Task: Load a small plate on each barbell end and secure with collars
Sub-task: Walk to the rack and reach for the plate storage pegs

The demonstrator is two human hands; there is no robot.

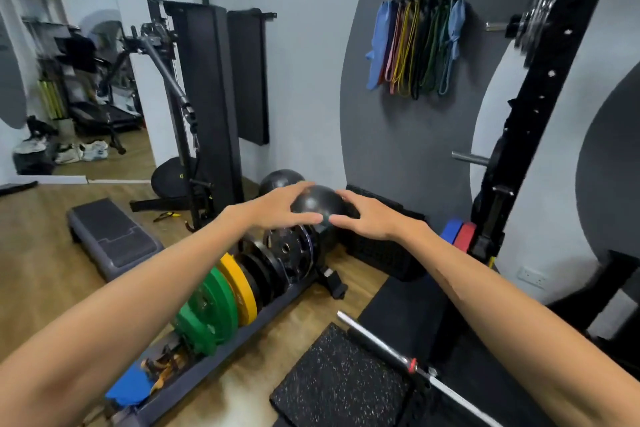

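Both arms reach forward: the left hand and right hand hover with fingers spread wide and holding nothing, above the small black plates standing at the far end of the floor plate rack. Nearer along that rack stand a yellow plate and green plates. Right of the rack, the barbell lies on black floor mats, its sleeve end bare.
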